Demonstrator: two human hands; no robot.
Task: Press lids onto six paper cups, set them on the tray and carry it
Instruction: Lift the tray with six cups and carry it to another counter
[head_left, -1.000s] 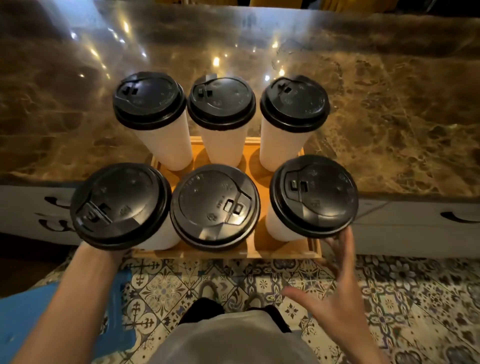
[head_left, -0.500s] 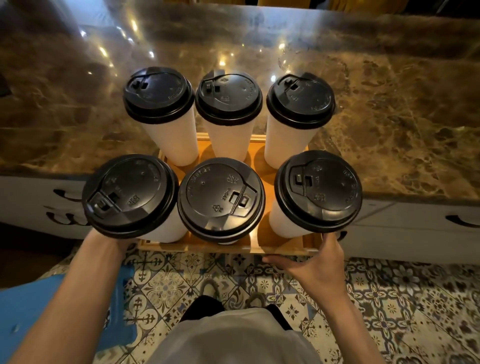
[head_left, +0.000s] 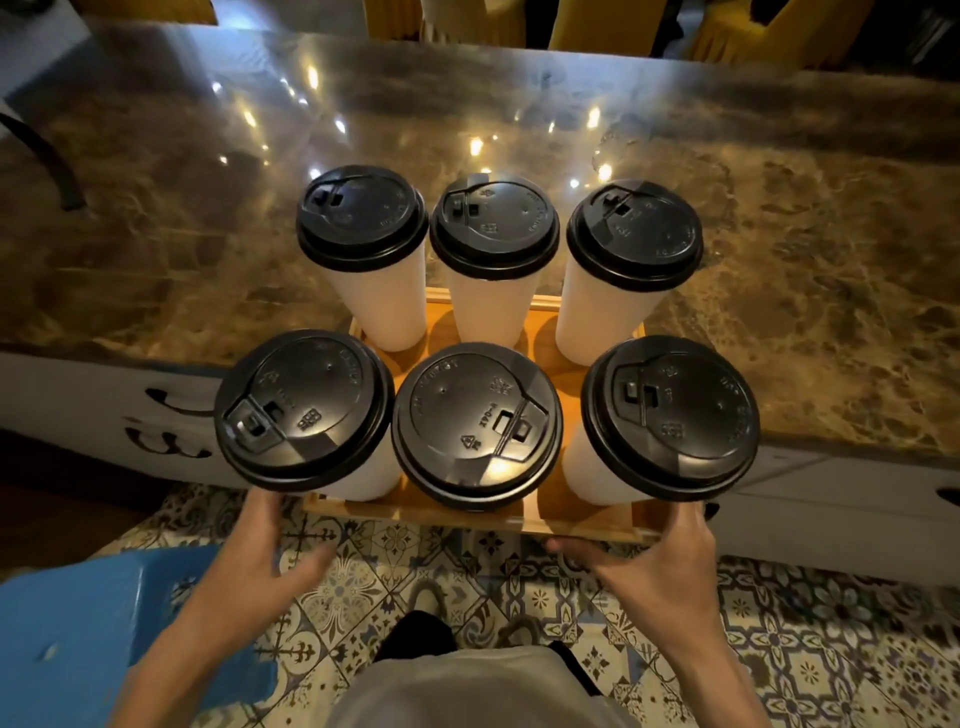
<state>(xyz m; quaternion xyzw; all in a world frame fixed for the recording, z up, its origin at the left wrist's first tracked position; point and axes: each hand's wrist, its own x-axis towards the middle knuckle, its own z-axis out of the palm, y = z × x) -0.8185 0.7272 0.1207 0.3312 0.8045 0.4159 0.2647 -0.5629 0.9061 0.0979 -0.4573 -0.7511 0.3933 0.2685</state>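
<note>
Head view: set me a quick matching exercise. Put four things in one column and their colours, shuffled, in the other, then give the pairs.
Things:
1. lids
2. cups
3. tray
4. countertop

Colours:
A. white
B. brown marble
C. black
D. orange wood

Pairs: 1-C, 2-A, 3-D, 4-B

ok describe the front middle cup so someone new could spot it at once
At the marble counter's near edge, a wooden tray carries two rows of three black-lidded cups. In the nearer row, take the middle cup: its lid's sip tab points right, while its neighbours' sit left.
</note>
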